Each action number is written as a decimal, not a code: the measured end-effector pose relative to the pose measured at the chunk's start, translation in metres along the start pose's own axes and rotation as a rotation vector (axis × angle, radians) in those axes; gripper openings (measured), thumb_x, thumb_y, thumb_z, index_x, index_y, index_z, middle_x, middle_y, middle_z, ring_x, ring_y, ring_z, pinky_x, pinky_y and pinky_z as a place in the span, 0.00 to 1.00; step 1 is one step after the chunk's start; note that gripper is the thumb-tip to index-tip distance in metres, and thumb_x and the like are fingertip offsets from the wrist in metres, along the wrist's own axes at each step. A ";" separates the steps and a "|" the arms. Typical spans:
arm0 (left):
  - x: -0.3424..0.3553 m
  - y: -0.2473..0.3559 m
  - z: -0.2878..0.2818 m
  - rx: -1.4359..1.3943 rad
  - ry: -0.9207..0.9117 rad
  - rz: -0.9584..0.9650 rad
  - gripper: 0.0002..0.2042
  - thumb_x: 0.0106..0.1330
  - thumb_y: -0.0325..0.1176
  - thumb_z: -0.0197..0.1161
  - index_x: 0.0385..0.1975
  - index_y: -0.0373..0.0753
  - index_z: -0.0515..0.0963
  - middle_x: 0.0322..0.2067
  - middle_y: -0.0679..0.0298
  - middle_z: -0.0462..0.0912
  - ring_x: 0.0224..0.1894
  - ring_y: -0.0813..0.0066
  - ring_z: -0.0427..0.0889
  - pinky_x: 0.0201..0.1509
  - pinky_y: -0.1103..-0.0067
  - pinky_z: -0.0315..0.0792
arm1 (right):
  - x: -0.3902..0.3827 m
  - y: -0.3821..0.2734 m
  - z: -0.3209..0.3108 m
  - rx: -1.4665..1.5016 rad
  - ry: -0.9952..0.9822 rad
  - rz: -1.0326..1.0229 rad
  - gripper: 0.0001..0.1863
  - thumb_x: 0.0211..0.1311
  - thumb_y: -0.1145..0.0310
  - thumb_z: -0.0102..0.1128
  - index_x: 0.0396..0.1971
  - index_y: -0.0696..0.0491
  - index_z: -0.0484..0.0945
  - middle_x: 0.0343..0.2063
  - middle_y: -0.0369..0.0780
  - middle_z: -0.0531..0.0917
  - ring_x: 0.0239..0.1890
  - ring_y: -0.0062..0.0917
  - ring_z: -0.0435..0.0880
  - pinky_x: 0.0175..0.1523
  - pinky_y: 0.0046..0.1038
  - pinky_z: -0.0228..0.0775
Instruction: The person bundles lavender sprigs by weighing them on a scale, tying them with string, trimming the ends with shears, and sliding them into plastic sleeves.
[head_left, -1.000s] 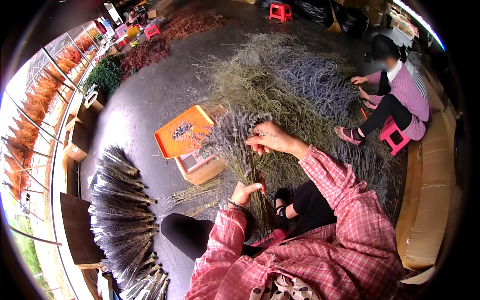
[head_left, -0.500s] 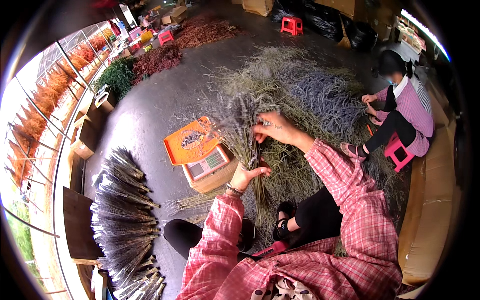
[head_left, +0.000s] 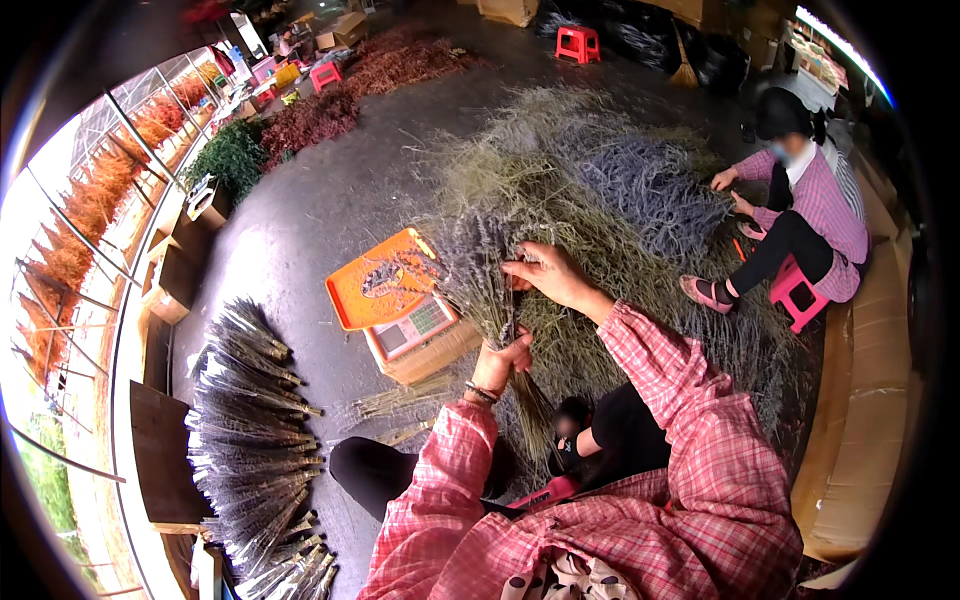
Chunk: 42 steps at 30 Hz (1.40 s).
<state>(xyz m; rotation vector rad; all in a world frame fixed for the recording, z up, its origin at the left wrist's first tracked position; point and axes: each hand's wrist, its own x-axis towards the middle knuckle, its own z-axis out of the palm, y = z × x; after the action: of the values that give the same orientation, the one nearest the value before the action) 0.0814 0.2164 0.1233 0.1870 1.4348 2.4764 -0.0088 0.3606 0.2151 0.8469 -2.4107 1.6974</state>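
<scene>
My left hand (head_left: 500, 362) grips an upright bunch of dried lavender (head_left: 485, 290) by its stems, which hang below the fist. At the bunch's purple heads, my right hand (head_left: 545, 272) has its fingers closed in among the sprigs; its fingertips are partly hidden. Behind the bunch, an orange tray (head_left: 345, 310) with loose bits on it lies on a scale (head_left: 400, 335) atop a cardboard box (head_left: 435, 365). A large heap of loose stems and lavender (head_left: 640, 200) spreads beyond my hands.
Wrapped lavender bundles (head_left: 255, 430) form a row at my left. A co-worker (head_left: 810, 210) sits on a pink stool at the right, hands in the heap. Farther back are a red stool (head_left: 577, 43), black bags (head_left: 725, 65), red and green foliage piles (head_left: 310, 125) and cartons.
My right hand has shifted slightly among the heads and the bunch has turned a little in my left hand. The view has moved, so the surroundings appear a little lower than a second ago.
</scene>
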 end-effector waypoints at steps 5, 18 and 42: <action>-0.004 0.005 -0.004 0.041 -0.095 0.001 0.12 0.57 0.29 0.61 0.37 0.31 0.70 0.17 0.61 0.75 0.18 0.71 0.74 0.26 0.78 0.69 | -0.002 -0.023 -0.009 0.170 -0.105 0.152 0.08 0.60 0.67 0.57 0.34 0.56 0.76 0.19 0.34 0.78 0.18 0.15 0.77 0.21 0.16 0.69; -0.005 0.004 -0.002 -0.096 0.003 0.075 0.07 0.58 0.30 0.58 0.31 0.34 0.71 0.20 0.59 0.76 0.22 0.67 0.76 0.29 0.74 0.71 | -0.014 -0.012 0.002 0.379 -0.107 0.090 0.10 0.60 0.72 0.56 0.41 0.59 0.73 0.26 0.33 0.77 0.26 0.14 0.75 0.33 0.17 0.71; -0.009 -0.016 -0.011 -0.154 0.266 0.209 0.06 0.59 0.27 0.57 0.34 0.35 0.69 0.19 0.66 0.68 0.17 0.78 0.66 0.22 0.81 0.63 | -0.005 -0.023 -0.080 -0.801 0.591 -0.280 0.18 0.60 0.69 0.54 0.50 0.54 0.69 0.43 0.42 0.76 0.30 0.27 0.79 0.31 0.21 0.75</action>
<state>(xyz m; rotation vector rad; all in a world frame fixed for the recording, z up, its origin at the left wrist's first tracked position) 0.0897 0.2119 0.1044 -0.0270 1.3736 2.8602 -0.0135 0.4282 0.2631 0.4347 -2.1102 0.6303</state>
